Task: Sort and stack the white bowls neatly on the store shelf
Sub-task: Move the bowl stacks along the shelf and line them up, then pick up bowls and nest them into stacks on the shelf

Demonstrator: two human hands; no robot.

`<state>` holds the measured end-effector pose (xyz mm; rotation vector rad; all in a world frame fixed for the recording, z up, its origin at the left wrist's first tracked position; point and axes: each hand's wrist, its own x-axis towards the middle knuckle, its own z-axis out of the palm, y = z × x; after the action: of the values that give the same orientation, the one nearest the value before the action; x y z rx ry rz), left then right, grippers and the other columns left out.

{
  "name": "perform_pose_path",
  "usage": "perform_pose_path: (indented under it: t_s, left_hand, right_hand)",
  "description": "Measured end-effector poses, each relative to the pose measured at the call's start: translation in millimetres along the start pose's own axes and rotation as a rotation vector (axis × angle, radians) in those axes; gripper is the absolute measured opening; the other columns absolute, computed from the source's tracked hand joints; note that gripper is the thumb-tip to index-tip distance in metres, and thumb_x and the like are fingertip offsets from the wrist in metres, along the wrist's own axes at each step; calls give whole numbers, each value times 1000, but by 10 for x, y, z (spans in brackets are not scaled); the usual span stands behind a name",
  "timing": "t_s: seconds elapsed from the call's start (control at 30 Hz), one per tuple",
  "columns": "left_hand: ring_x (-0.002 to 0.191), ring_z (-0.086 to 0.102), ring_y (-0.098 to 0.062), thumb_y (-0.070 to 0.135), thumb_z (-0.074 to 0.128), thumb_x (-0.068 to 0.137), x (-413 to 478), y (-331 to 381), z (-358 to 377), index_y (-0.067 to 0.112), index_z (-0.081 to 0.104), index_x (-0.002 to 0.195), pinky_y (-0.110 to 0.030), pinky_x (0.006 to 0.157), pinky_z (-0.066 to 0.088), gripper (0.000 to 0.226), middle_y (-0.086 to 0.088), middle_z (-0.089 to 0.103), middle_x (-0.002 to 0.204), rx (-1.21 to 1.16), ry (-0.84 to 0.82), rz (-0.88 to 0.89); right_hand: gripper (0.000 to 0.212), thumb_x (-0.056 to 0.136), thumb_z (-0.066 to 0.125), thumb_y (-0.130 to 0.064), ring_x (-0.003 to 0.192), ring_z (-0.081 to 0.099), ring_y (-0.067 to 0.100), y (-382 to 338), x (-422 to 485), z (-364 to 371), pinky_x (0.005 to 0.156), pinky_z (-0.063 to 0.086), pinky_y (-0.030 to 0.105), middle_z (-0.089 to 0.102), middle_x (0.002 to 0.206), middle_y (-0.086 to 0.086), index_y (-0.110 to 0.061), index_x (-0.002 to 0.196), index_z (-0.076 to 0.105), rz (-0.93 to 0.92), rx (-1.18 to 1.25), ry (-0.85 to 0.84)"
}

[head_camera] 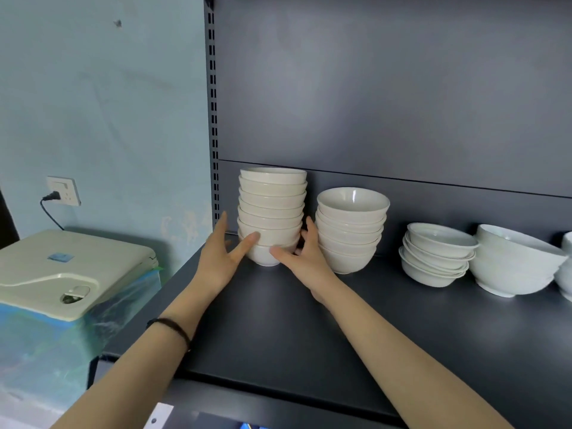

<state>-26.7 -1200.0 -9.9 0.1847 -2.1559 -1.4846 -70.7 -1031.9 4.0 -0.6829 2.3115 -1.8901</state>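
A tall stack of several small white bowls [271, 209] stands at the back left of the dark shelf [278, 329]. My left hand [221, 258] is at its left side, thumb touching the lowest bowls, fingers spread. My right hand [305, 252] cups the base of the stack from the right and front. To the right stand a shorter stack of white bowls [351, 230], a stack of shallow white bowls [436, 255] and a large white bowl stack [513, 264].
The shelf's slotted upright [213, 119] and grey back panel [387, 88] rise behind the bowls. Left of the shelf sits a cream appliance [68, 274] wrapped in blue plastic, under a wall socket [63, 191] with a black plug. More white ware [566, 264] shows at the right edge.
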Motion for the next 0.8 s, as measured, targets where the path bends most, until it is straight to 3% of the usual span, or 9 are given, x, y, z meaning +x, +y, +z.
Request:
perform_pose_path:
  t_s: [0.13,0.2,0.4,0.5,0.6,0.67,0.8]
  left_hand:
    - [107,60,-20,30,62,90,-225,-4,-231,16,58,123,-26,89,41,36,-3,60,121,392,51,102]
    - [102,61,-19,30,59,91,-334,18,-249,20,64,109,-29,87,45,21,1,64,109,585,-5,167]
    - [98,60,-20,38,48,94,-697,390,232,21,65,102,-33,81,46,25,3,63,101,987,-111,437]
    - [74,64,-20,43,47,85,-901,561,629,23,65,81,-31,67,48,27,5,63,78,1121,-247,560]
    - [55,59,-19,43,66,69,-1096,785,1114,22,61,64,-26,53,45,22,5,59,60,1248,-294,722]
    - [63,62,-22,43,52,77,-1277,1054,1494,21,63,72,-29,59,44,26,2,63,68,1288,-307,756]
    - [110,53,-25,44,35,96,-1633,1576,2303,20,57,118,-35,90,35,39,-3,61,115,1318,-300,790]
  right_hand:
    - [59,90,63,-22,123,47,10,-41,-357,-292,93,41,23,42,137,-13,-30,143,38,69,-172,-99]
    - [47,91,60,-24,116,52,7,-25,-473,-401,90,44,22,49,136,-10,-30,136,48,76,-270,-151]
    - [32,91,61,-24,108,55,7,21,-741,-763,88,46,19,59,122,-7,-26,123,59,-15,-426,-170]
    - [25,89,61,-26,103,59,7,90,-955,-1156,93,51,30,64,111,-10,-24,114,65,-48,-559,-128]
    - [24,90,58,-32,104,58,10,164,-1271,-1717,91,50,35,62,110,-10,-26,112,64,-60,-774,-55]
    - [27,93,54,-34,109,56,13,178,-1527,-2170,89,47,31,60,117,-6,-24,117,61,-35,-928,-13]
    - [32,93,52,-38,113,55,20,226,-2054,-3135,87,44,31,58,124,-2,-23,122,57,58,-1131,74]
